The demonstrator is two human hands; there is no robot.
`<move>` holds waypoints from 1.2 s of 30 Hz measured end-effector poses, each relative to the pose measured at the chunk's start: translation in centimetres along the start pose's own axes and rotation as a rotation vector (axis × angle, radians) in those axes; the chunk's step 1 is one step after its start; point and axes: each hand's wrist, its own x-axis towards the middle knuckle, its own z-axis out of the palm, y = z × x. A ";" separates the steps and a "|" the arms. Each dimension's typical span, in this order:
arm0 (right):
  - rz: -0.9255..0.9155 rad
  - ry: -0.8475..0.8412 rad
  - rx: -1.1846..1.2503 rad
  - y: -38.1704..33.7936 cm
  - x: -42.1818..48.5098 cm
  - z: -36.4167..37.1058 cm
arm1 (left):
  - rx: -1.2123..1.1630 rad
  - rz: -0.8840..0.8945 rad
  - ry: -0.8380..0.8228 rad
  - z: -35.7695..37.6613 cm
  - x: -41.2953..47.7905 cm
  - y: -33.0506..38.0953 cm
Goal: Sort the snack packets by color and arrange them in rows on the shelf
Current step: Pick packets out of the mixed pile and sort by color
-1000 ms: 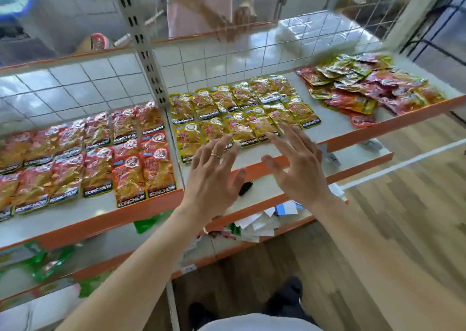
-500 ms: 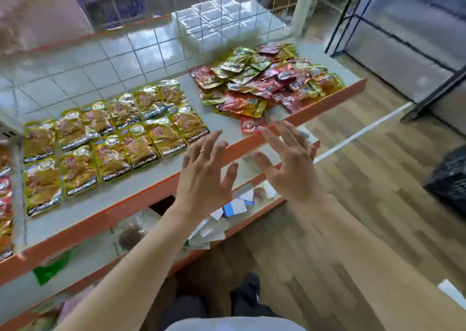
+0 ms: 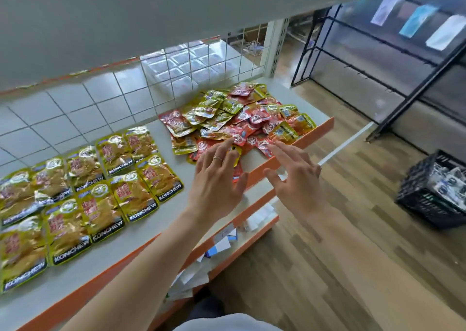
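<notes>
The left hand [image 3: 216, 179] is reaching out with its fingers straight and spread wide, and it is holding nothing. Its fingertips are hovering over the near side of the messy pile [image 3: 242, 118], but I cannot tell if they are touching it. The right hand [image 3: 295, 176] is hanging just beside it, wide open and empty too, with its first finger pointing at the red packets at the front of the pile. The pile is sitting at the right end of the shelf [image 3: 176, 217], with red and yellow packets all mixed up and lying on top of each other. The packets are looking shiny and slippery, and the pile is going right up to the orange edge [image 3: 300, 141]. One red packet [image 3: 237, 173] is lying just at that edge, under the left hand. I am thinking a quick push or a big grab could make packets slide off onto the lower shelf [image 3: 257, 197] or the wooden floor [image 3: 327, 255]. A hand could also be picking up two packets at once, one of each color, since they are lying so close together. The tidy yellow rows [image 3: 100, 192] are lying just to the left of the left arm, so a swinging arm could be knocking them crooked.
</notes>
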 end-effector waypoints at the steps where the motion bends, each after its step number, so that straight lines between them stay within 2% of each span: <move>1: 0.005 0.004 -0.007 0.1 0.7 -0.1 | 0.000 0.007 -0.002 0.3 0.8 -0.2; 9: 0.035 -0.006 -0.048 1.5 5.0 0.0 | -0.019 0.024 -0.063 2.4 5.9 0.0; 15: 0.039 -0.034 -0.048 5.2 8.8 -0.1 | 0.022 0.074 -0.087 4.4 9.4 1.8; 20: -0.001 -0.124 -0.081 9.1 12.9 -0.5 | 0.117 -0.030 -0.238 6.8 12.6 3.8; 25: -0.018 -0.299 -0.185 12.5 17.3 -1.5 | 0.100 -0.240 -0.272 8.5 14.4 5.3; 31: -0.075 -0.498 -0.250 14.5 20.1 -0.9 | 0.127 -0.358 -0.280 9.2 14.7 5.7; 36: -0.181 -0.523 -0.266 15.3 21.5 -0.9 | -0.135 -0.412 -0.205 8.8 14.7 5.9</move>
